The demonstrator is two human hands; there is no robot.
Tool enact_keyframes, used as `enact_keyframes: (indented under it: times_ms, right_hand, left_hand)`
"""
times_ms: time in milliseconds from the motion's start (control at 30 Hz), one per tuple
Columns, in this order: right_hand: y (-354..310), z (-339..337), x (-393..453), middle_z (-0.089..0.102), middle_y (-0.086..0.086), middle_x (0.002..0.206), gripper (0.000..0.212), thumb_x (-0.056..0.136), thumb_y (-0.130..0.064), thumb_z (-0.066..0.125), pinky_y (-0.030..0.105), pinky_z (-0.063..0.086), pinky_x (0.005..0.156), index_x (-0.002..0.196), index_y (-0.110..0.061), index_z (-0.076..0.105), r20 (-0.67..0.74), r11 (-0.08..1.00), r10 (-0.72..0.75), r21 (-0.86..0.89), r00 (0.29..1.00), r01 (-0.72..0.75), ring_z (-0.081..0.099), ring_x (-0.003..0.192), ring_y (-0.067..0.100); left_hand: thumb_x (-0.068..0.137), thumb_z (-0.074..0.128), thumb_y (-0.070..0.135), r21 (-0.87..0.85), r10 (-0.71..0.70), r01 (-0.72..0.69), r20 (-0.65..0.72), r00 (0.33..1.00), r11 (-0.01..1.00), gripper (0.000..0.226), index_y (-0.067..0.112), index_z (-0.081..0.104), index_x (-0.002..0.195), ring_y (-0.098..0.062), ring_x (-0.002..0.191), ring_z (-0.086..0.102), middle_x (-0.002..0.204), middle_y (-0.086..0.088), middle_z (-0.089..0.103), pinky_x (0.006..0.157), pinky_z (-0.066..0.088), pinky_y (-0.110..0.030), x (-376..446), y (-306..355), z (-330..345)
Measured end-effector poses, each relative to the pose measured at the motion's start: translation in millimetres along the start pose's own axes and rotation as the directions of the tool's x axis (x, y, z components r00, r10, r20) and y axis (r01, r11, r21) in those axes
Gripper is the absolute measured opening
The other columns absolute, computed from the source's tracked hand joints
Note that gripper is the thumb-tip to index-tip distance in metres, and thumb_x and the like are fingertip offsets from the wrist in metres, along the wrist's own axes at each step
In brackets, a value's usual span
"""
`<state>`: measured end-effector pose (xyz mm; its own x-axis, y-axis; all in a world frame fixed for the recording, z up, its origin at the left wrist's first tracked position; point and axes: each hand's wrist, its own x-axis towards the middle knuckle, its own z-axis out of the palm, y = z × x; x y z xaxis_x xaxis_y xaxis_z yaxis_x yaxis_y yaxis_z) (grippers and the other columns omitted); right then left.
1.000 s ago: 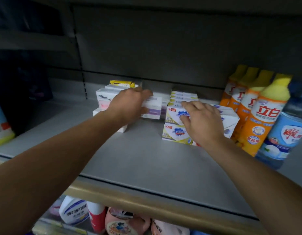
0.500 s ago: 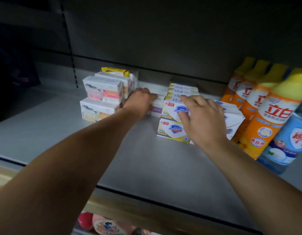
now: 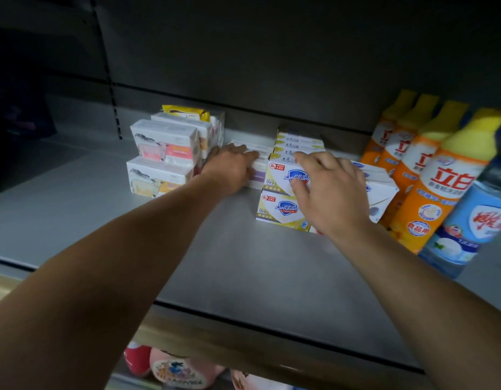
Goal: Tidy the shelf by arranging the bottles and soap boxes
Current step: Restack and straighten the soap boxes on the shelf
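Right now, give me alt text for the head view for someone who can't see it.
Two bare arms reach onto a grey shelf: the left hand presses on white soap boxes, the right hand rests on stacked Safeguard boxes. Orange bottles stand at the right.

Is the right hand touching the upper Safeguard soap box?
Touching. The head view shows the right hand with fingers laid over the upper Safeguard box, covering its front.
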<state>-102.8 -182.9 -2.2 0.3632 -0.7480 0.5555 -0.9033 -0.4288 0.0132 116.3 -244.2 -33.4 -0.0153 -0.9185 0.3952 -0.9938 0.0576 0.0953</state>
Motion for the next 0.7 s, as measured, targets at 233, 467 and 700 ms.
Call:
enact_keyframes:
  times_ms: [233,467,700]
  right_hand:
    - [-9,-16,6,0.047,0.002,0.142,0.05,0.099,-0.043,0.045,0.045,0.029,0.111,0.146,-0.028,0.036,0.121,0.997,0.02,-0.07,0.992,-0.011,0.042,0.129,0.027]
    - [-60,-29,4,0.056,0.008,0.126,0.046,0.087,-0.036,0.057,0.042,0.032,0.105,0.129,-0.017,0.056,-0.06,0.996,-0.084,-0.026,0.995,0.083,0.045,0.119,0.032]
    - [-145,10,2,0.053,0.006,0.127,0.04,0.089,-0.032,0.059,0.036,0.041,0.094,0.127,-0.017,0.056,0.113,0.935,-0.202,0.318,0.973,0.158,0.047,0.119,0.029]
  left_hand:
    - [0.096,0.054,0.031,-0.326,-0.035,-0.026,-0.182,0.983,0.945,0.041,0.015,0.058,0.133,-0.027,0.117,0.059,0.135,-0.009,0.059,0.103,0.041,-0.034,-63,11,-61]
    - [0.09,0.065,0.03,-0.371,-0.2,0.114,-0.201,0.959,0.922,0.028,0.015,0.069,0.113,-0.021,0.096,0.066,0.11,-0.002,0.071,0.077,0.041,-0.021,-168,-48,-90]
    - [0.092,0.058,0.045,-0.139,-0.255,0.256,0.025,0.967,0.957,0.043,0.016,0.062,0.123,-0.03,0.112,0.059,0.121,-0.01,0.066,0.095,0.045,-0.033,-222,-108,-82]
